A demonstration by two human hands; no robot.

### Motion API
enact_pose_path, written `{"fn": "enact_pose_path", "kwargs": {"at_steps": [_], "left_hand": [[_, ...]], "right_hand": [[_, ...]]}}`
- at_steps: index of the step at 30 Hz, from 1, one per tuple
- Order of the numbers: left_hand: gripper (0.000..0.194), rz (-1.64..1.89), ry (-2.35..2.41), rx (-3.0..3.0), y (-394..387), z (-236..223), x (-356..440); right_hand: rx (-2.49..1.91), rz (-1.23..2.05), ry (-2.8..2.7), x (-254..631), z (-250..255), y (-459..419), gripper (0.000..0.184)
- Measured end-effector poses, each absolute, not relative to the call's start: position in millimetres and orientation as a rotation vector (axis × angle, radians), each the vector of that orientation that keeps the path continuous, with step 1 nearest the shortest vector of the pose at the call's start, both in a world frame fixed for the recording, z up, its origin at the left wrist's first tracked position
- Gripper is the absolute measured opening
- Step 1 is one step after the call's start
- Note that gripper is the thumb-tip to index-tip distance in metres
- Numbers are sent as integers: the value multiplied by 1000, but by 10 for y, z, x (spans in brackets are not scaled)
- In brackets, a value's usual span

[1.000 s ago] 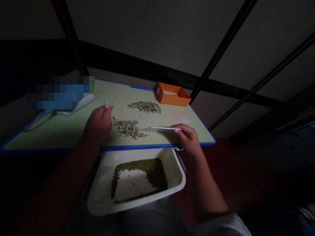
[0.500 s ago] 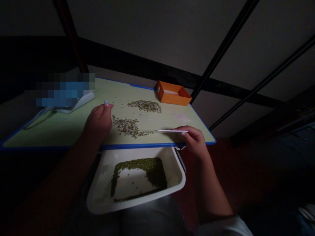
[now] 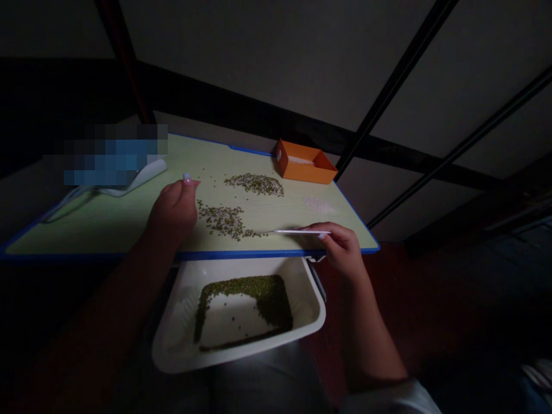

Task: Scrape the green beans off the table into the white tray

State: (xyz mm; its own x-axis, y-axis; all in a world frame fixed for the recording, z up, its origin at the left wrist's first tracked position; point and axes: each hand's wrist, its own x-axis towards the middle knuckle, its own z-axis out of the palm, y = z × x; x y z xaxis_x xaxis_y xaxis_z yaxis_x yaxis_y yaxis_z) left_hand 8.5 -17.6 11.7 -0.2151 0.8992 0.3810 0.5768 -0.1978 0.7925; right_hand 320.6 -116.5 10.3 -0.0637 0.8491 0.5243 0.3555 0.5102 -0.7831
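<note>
My left hand (image 3: 173,210) is closed just left of the nearer pile of mixed green beans and pale grains (image 3: 223,221), thumb pressed against the fingers; anything between them is hidden. In my right hand (image 3: 344,248) is a thin white flat tool (image 3: 293,232), seen nearly edge-on, its tip pointing left at the trailing beans. A second mixed pile (image 3: 256,184) lies farther back. Pale grains (image 3: 318,204) form a small patch beyond my right hand. Below the table edge, a white basin (image 3: 316,313) holds many green beans (image 3: 276,302).
The pale tabletop (image 3: 125,221) has a blue rim. An orange open box (image 3: 306,172) with pale contents stands at the back right. A white object with a cord (image 3: 140,177), partly blurred out, lies at the left. Dark panels rise behind the table.
The view has shifted very slightly. Both hands, the tool and the piles look almost the same as before.
</note>
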Motion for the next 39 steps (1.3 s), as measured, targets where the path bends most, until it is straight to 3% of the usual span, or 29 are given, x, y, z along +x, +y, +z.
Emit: {"fn": "enact_pose_path", "kwargs": {"at_steps": [17,39], "left_hand": [[49,1419,1696,1777,-129,64,47],[54,1468,1680,1740,-105,0,31]], "right_hand": [[-1055,477,-1657,3106,120,-1139,30],[-1045,526,-1623,3124,146,-1198,32]]}}
